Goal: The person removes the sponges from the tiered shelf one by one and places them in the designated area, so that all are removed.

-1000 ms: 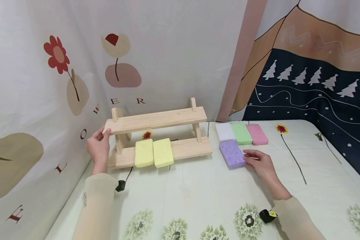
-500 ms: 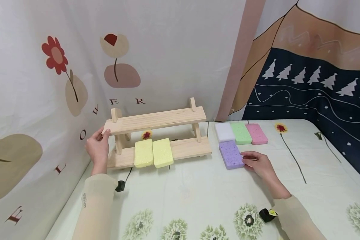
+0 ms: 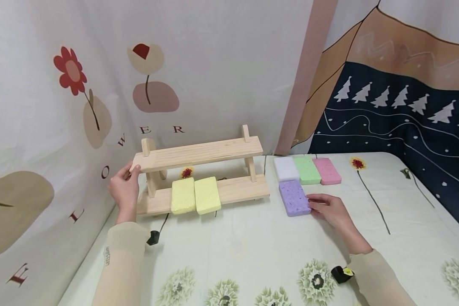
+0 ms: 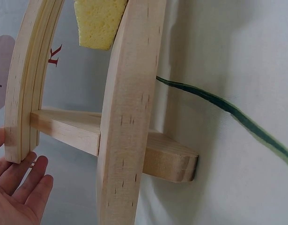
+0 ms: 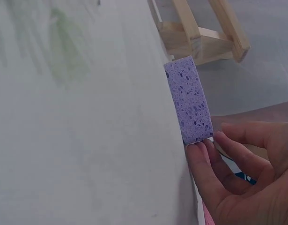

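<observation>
My left hand (image 3: 124, 187) grips the left end of a two-tier wooden shelf (image 3: 199, 154), thumb on one face of the upper board and fingers on the other, as the left wrist view also shows. Two yellow sponges (image 3: 183, 195) (image 3: 208, 195) sit side by side on the lower board. To the right, a purple sponge (image 3: 294, 198) lies flat on the table. The fingertips of my right hand (image 3: 329, 209) touch the purple sponge's right edge; in the right wrist view they meet its near end (image 5: 189, 101).
Behind the purple sponge lie a white sponge (image 3: 286, 169), a green sponge (image 3: 307, 170) and a pink sponge (image 3: 328, 171) in a row. A flower-printed cloth (image 3: 237, 246) covers the table. Printed curtains (image 3: 222, 63) hang close behind the shelf.
The purple sponge has turned slightly and now sits straighter below the white one. My right fingertips have shifted slightly left along its edge. The left hand keeps its hold.
</observation>
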`<move>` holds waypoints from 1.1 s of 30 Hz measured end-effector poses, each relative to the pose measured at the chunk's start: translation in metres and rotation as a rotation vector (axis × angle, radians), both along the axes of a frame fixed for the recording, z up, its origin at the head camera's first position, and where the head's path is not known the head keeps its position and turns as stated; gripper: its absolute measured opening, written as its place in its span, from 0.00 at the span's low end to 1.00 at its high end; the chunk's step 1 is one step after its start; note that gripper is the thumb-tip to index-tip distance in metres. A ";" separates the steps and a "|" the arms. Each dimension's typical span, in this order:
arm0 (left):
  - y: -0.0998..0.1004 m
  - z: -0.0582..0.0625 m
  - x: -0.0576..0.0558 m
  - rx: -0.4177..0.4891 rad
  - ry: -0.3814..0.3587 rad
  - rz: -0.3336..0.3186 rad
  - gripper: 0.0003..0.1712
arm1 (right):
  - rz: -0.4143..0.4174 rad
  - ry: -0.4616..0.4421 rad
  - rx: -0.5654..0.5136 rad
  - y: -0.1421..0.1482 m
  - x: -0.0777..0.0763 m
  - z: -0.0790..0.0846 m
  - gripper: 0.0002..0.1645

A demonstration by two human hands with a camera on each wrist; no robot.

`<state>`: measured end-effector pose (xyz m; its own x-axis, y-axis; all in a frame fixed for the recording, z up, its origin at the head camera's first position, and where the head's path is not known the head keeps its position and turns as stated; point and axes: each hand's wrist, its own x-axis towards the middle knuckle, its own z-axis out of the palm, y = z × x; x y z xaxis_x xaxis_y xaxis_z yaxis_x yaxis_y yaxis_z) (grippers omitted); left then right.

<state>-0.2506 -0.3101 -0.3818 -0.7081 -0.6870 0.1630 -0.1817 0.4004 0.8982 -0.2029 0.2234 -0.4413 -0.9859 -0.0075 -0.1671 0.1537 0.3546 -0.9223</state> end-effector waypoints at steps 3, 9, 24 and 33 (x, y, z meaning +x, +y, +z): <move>0.000 0.000 0.000 0.002 0.003 0.000 0.27 | -0.011 0.016 0.002 0.000 -0.001 0.003 0.26; 0.000 0.000 0.001 -0.005 0.005 -0.001 0.27 | -0.024 0.050 -0.046 0.000 -0.003 0.012 0.26; 0.000 0.001 0.000 -0.004 0.010 -0.003 0.27 | 0.004 0.092 -0.155 -0.013 -0.007 0.023 0.28; 0.000 0.002 0.001 0.008 0.013 -0.003 0.27 | 0.016 0.096 -0.157 -0.031 -0.009 0.027 0.26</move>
